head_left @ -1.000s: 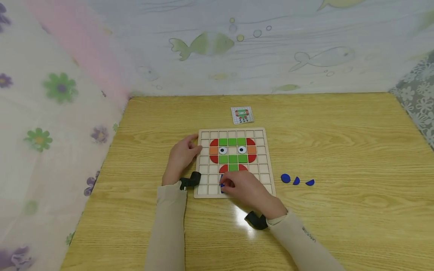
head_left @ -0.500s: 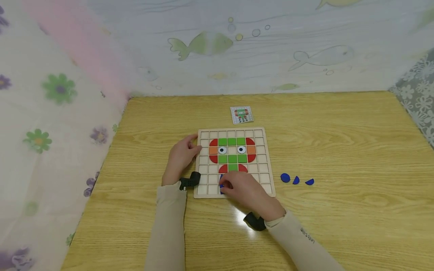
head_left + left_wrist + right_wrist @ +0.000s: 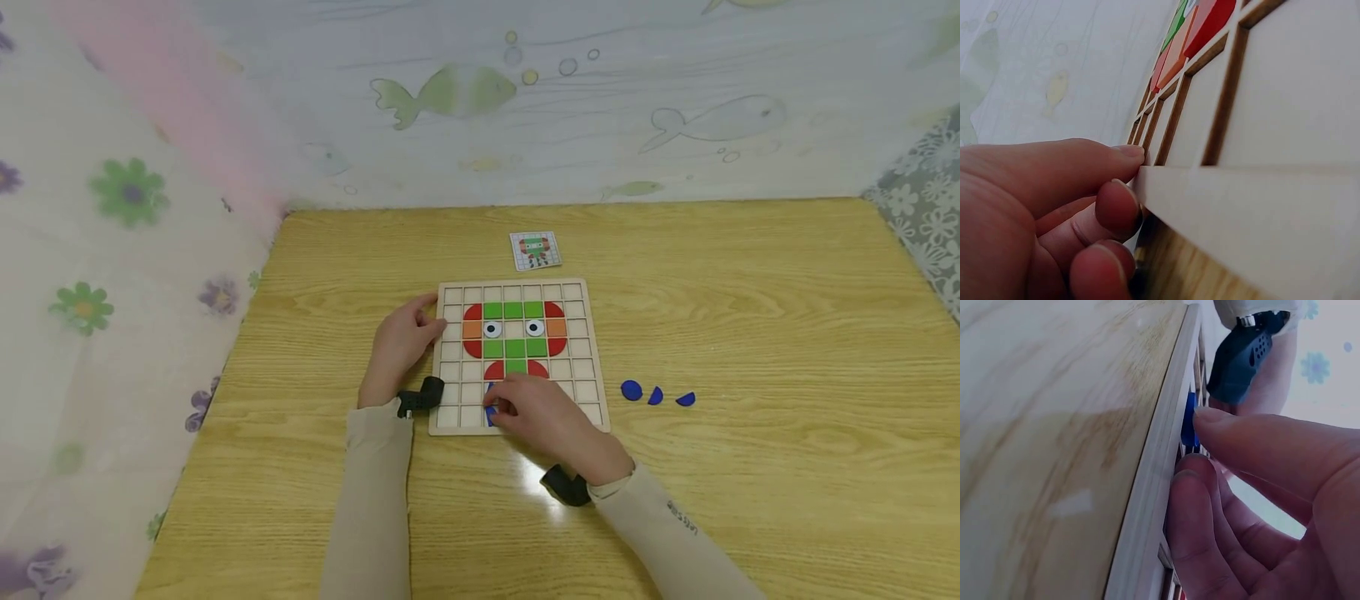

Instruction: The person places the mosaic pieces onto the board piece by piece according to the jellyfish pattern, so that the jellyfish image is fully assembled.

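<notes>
A wooden grid board point(image 3: 592, 358) lies on the table, bearing green squares point(image 3: 515, 347), red quarter-round pieces point(image 3: 472, 348), orange squares point(image 3: 557, 328) and two eye discs point(image 3: 533, 328). My left hand point(image 3: 401, 342) holds the board's left edge, thumb and fingers at the rim in the left wrist view. Over the lower rows, my right hand point(image 3: 547, 417) pinches a flat blue piece point(image 3: 1189, 419) low at the board, thumb tip against it. In the head view, blue pieces point(image 3: 491, 415) peek out left of these fingertips; the rest of them is hidden.
Right of the board lie a blue disc point(image 3: 632, 390) and two blue half-round pieces point(image 3: 656, 396). A small pattern card point(image 3: 536, 251) sits behind the board. A patterned wall covering point(image 3: 465, 167) rises at the table's back edge.
The right fingers shift very slightly at the blue piece in the bottom row, and its visible part looks turned a little. The left hand stays at the board's edge.
</notes>
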Demonstrator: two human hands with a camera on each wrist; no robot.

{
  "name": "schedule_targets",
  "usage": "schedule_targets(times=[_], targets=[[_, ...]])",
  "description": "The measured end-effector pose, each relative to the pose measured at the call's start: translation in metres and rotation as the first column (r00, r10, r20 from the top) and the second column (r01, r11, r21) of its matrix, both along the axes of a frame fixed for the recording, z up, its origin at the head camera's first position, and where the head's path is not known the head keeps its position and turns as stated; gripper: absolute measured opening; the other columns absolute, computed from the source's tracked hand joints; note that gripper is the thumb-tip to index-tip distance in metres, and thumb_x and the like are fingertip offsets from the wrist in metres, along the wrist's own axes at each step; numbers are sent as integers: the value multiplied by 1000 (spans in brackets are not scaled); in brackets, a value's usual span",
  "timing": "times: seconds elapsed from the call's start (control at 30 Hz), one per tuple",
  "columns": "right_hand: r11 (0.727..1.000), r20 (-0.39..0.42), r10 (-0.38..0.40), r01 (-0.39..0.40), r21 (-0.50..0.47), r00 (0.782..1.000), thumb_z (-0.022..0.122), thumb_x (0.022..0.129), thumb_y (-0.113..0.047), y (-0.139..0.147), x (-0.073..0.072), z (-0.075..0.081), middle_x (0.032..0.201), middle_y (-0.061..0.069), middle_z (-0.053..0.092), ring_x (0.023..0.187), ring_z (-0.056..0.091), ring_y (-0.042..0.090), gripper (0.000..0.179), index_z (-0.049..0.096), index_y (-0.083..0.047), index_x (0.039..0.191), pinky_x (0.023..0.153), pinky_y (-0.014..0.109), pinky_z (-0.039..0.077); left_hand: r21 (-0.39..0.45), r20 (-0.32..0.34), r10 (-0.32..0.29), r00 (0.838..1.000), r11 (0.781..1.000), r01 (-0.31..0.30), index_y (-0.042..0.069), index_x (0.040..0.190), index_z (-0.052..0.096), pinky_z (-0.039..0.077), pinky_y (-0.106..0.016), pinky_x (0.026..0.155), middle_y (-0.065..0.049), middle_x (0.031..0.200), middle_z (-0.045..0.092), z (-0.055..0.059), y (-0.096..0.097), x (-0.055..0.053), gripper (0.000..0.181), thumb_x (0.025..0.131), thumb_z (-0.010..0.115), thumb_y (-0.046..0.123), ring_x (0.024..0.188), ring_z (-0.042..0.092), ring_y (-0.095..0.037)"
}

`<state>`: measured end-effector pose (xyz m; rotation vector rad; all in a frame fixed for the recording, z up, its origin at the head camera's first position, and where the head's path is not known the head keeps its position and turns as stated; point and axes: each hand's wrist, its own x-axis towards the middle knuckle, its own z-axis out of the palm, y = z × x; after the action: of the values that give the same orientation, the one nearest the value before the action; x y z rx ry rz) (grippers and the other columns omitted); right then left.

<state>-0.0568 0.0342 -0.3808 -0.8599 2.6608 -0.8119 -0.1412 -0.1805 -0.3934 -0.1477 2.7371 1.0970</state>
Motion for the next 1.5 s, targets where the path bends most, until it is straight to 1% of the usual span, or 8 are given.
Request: schedule_targets(times=[0.17, 0.53, 0.7, 0.8, 0.87, 1.07, 1.27, 1.5], targets=[[999, -10, 33, -33, 4, 999, 66, 80, -18, 1, 0, 1, 76, -10, 50, 67, 45, 6, 14, 67, -18, 93, 58, 20, 39, 7, 4, 9, 1000, 1000, -9, 22, 132, 45, 38, -31, 59, 1, 81, 58, 1, 1, 1, 49, 86, 57, 33, 66, 50, -19], [1000, 8, 9, -9, 14, 1000, 69, 78, -21, 1, 0, 1, 73, -11, 48, 65, 45, 5, 15, 64, -17, 91, 59, 20, 39, -9, -6, 5, 1000, 1000, -5, 22, 132, 45, 37, -31, 62, 1, 82, 59, 0, 0, 0, 49, 86, 57, 32, 67, 50, -18], [1000, 49, 24, -24, -15, 999, 66, 80, -21, 4, -2, 3, 75, -12, 49, 67, 46, 5, 14, 64, -18, 93, 61, 21, 40, -14, -2, 8, 1000, 1000, -8, 22, 132, 45, 38, -31, 61, 1, 82, 59, 0, 0, -1, 49, 86, 57, 33, 67, 50, -19], [999, 83, 19, -16, -37, 996, 64, 81, -21, 9, -5, 4, 74, -13, 50, 68, 47, 5, 13, 64, -19, 94, 63, 22, 40, -10, 7, 7, 1000, 1000, -7, 21, 132, 45, 38, -31, 61, 0, 82, 58, 1, 0, -1, 49, 86, 57, 33, 67, 50, -19], [999, 83, 6, -3, -44, 996, 63, 82, -21, 13, -8, 5, 74, -14, 49, 69, 46, 5, 12, 64, -20, 94, 63, 22, 40, -8, 3, 2, 1000, 1000, -2, 21, 132, 45, 38, -31, 60, 0, 82, 58, 0, 0, -1, 48, 86, 57, 33, 66, 50, -19], [996, 77, -76, 78, -30, 994, 61, 84, -27, 32, -17, 8, 76, -12, 51, 70, 46, 8, 16, 65, -20, 98, 63, 25, 39, -4, -35, -12, 999, 1000, 12, 20, 129, 47, 38, -31, 58, 0, 76, 58, 0, 0, -1, 46, 86, 57, 31, 60, 50, -18], [990, 78, -131, 135, -41, 988, 60, 85, -28, 56, -28, 11, 79, -9, 54, 71, 48, 10, 16, 65, -19, 98, 66, 28, 40, 6, -26, -6, 1000, 1000, 6, 21, 131, 46, 38, -31, 58, 0, 76, 57, -1, -1, 0, 47, 86, 57, 31, 60, 50, -18], [978, 138, -203, 207, -21, 970, 57, 87, -31, 79, -34, 9, 82, -7, 56, 74, 49, 13, 20, 64, -19, 101, 68, 30, 40, 12, -19, 0, 1000, 1000, 0, 22, 131, 46, 39, -31, 59, 1, 78, 58, -3, -1, 0, 47, 86, 57, 32, 61, 51, -18]])
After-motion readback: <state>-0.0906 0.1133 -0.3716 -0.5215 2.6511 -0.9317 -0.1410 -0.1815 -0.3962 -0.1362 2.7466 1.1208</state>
